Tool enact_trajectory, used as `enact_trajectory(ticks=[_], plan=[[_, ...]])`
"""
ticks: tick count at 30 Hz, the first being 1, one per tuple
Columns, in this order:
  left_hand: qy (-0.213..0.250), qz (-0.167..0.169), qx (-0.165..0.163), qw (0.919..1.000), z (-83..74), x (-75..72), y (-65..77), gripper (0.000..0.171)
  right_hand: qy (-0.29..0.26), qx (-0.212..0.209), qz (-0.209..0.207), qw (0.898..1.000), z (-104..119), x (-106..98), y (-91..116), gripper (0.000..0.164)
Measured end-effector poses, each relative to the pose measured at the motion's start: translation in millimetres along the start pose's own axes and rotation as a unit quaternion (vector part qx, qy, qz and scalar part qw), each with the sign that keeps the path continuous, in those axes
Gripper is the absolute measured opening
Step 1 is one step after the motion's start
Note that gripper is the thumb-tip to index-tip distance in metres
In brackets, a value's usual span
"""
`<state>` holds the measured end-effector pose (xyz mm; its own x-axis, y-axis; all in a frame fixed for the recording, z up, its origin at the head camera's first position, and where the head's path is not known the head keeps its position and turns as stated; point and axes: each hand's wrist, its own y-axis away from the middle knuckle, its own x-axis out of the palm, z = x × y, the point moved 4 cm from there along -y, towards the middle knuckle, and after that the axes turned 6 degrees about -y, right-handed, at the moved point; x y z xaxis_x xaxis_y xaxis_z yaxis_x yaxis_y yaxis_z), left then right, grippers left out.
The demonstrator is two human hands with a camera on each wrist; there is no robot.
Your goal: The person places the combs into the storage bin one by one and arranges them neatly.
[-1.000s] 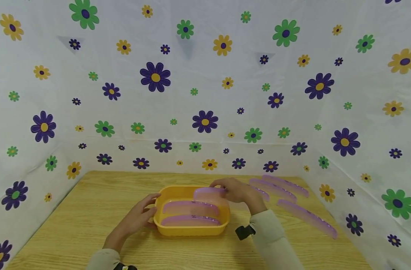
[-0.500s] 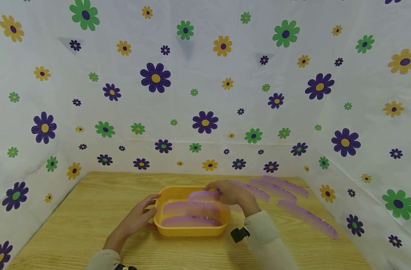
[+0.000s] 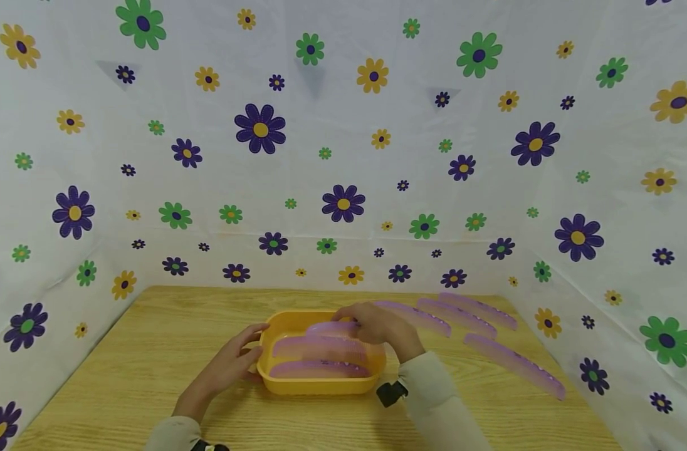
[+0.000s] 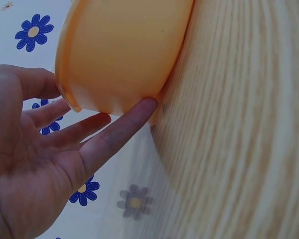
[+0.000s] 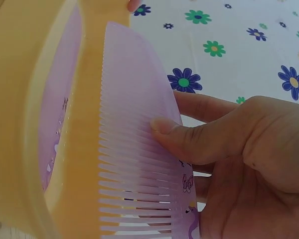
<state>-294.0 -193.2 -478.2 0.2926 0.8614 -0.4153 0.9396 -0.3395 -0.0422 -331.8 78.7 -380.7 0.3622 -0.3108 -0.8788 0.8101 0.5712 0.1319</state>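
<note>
My right hand [image 3: 374, 322] pinches a translucent purple comb [image 3: 329, 327] between thumb and fingers, over the back part of a yellow plastic basin [image 3: 321, 387]. In the right wrist view this comb [image 5: 139, 99] has its teeth facing left, and the thumb presses on its flat side. Two more purple combs, a middle one [image 3: 315, 346] and a front one [image 3: 318, 369], lie lengthwise inside the basin. My left hand [image 3: 227, 360] touches the basin's left end. Its fairly straight fingers [image 4: 122, 132] rest against the outer wall in the left wrist view.
Several purple combs lie on the wooden table [image 3: 152, 351] to the right: one near comb [image 3: 513, 363] and others farther back, including a far comb [image 3: 479, 310]. A white flowered cloth [image 3: 298, 169] encloses the back and sides.
My right hand has moved left and slightly toward me, carrying the comb farther over the basin, near the middle comb. My left hand and the basin have stayed in place.
</note>
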Motion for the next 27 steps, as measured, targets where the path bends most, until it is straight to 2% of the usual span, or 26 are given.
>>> enact_trajectory(ticks=[6,15,27], plan=[[0.001,-0.003,-0.005,1.0000,-1.1,-0.1,1.0,0.047,-0.002,-0.002,0.002,1.000,4.3,2.5,-3.1,0.041],[0.019,-0.003,-0.006,0.9998,-4.7,-0.2,0.8,0.048,0.017,-0.031,0.010,0.999,9.4,7.3,-10.4,0.044],[0.021,0.004,0.007,0.9997,-5.8,0.0,1.5,0.049,0.017,-0.041,0.020,0.999,17.2,11.3,-15.4,0.043]])
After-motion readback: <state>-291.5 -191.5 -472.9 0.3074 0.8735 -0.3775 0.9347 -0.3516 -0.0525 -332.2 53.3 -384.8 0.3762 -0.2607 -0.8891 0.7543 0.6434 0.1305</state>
